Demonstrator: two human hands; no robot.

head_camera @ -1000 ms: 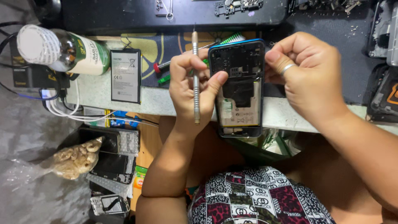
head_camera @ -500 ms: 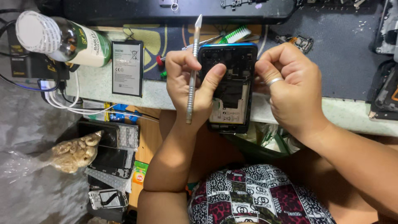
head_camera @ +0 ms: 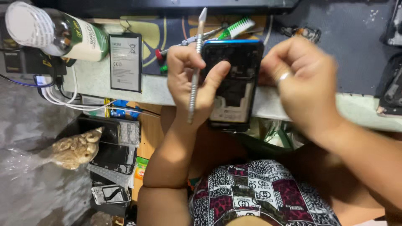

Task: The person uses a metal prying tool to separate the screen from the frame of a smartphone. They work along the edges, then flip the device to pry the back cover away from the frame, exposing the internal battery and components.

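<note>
Hands (head_camera: 190, 79) grip opened phone (head_camera: 234, 83); right fingertips blurred.

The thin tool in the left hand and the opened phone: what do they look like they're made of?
The thin tool, held in the left hand, looks like bare metal: silver-grey, dull sheen, ridged grip, flat pale tip. The opened phone, steadied by the right hand, seems to have a glossy blue plastic or painted frame; its inside is matte black, likely plastic with metal shields.
</note>
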